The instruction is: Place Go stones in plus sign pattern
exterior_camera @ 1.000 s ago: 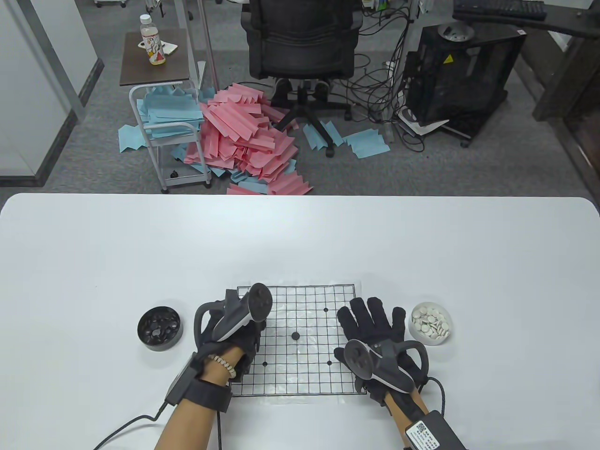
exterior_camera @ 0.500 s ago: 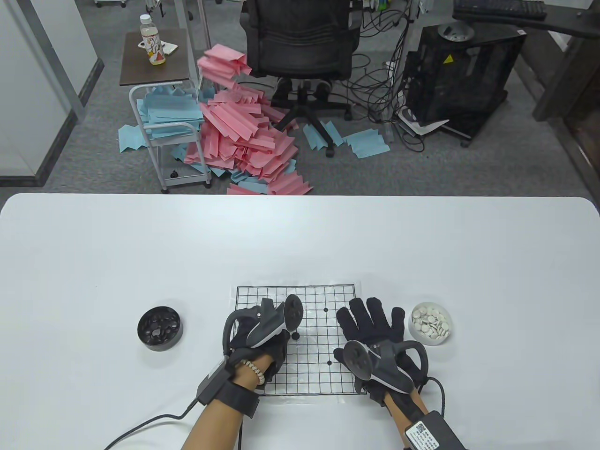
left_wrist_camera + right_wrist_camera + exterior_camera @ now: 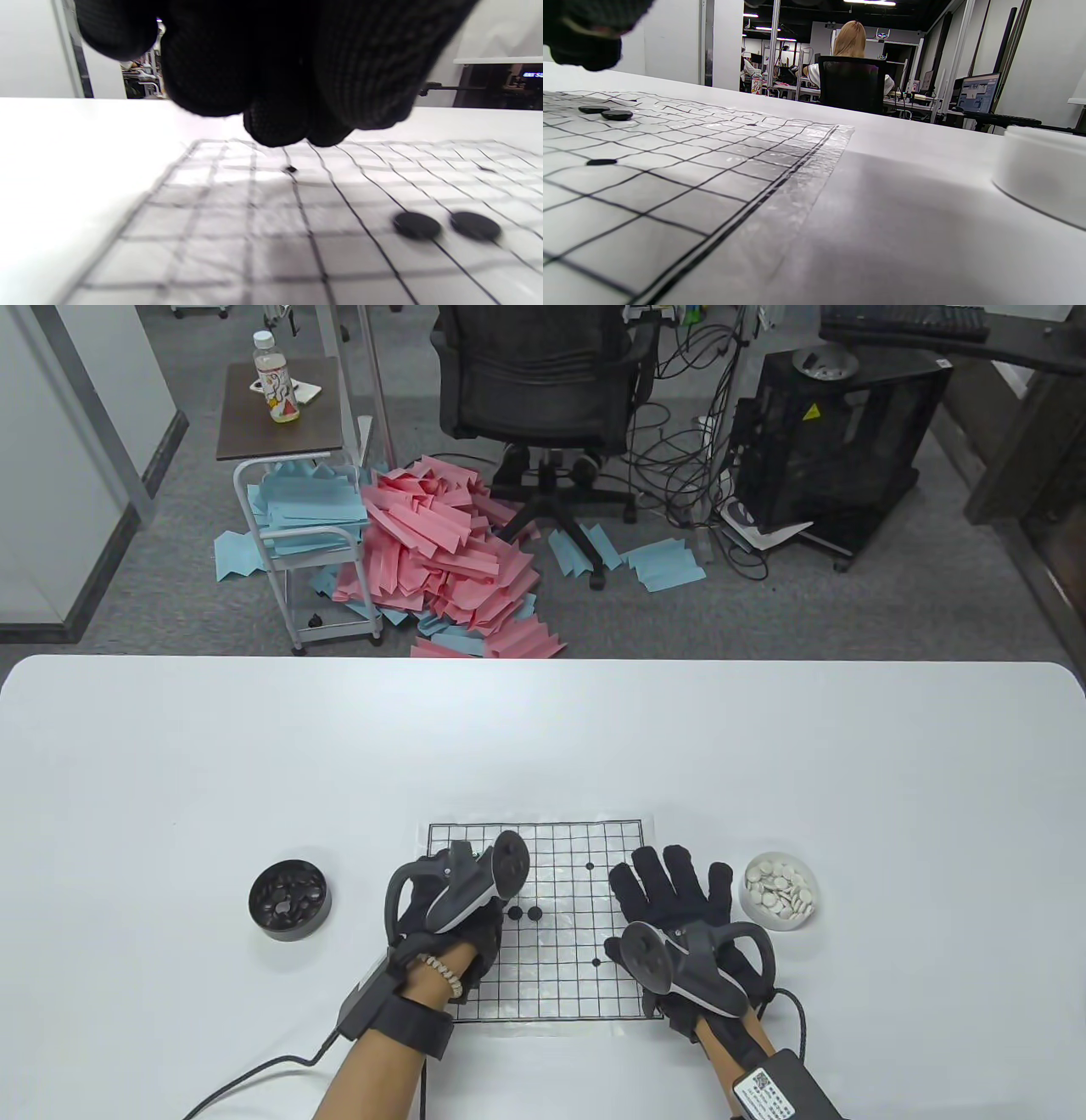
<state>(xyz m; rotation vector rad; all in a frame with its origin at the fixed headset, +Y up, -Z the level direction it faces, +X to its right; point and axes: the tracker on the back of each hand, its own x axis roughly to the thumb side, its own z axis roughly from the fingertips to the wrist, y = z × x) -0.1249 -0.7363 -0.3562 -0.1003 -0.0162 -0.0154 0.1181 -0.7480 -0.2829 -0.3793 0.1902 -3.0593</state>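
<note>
**Two black stones side by side on the grid**

Lying on the Go board (image 3: 543,925), a printed grid sheet on the white table (image 3: 543,746): two black stones touching or nearly touching in one row, near the board's middle. First stone (image 3: 513,912) on the left, second stone (image 3: 534,912) just to its right, each on a line crossing. Seen again low and close in the left wrist view (image 3: 416,225) and (image 3: 475,225), flat on the sheet and apart from the glove.

Hovering over the board's left part: the left hand (image 3: 450,916), tracker on its back, just left of the first stone. Fingers (image 3: 275,123) bunched together with tips pointing down above the grid, clear of the sheet; nothing visible between them, and whether anything is pinched there cannot be told.

Resting on the board's right edge: the right hand (image 3: 679,899), flat, fingers (image 3: 670,869) spread and released, holding nothing.

Left of the board, well apart: a dark bowl (image 3: 289,898) filled with black stones. Right of the board, just beside the right hand: a white bowl (image 3: 780,891) of white stones, its wall showing in the right wrist view (image 3: 1039,169).
</note>
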